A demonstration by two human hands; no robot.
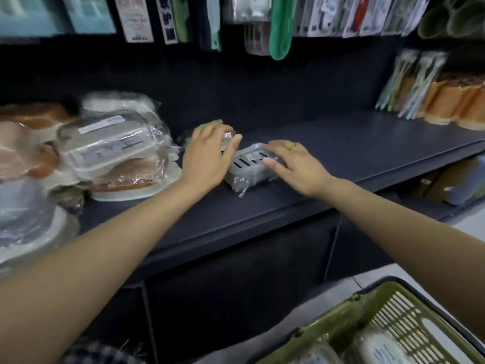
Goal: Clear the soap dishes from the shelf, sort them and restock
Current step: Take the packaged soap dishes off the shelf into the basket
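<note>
Bare shelf (354, 143) right of soap dish (249, 166)

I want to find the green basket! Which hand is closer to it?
Right. The right hand rests on the grey soap dish on the shelf, above the green basket. The left hand lies further left, on another wrapped packet.

Soap dish (248, 166) on shelf (354, 151), stacked dishes (115, 145) left.
</note>
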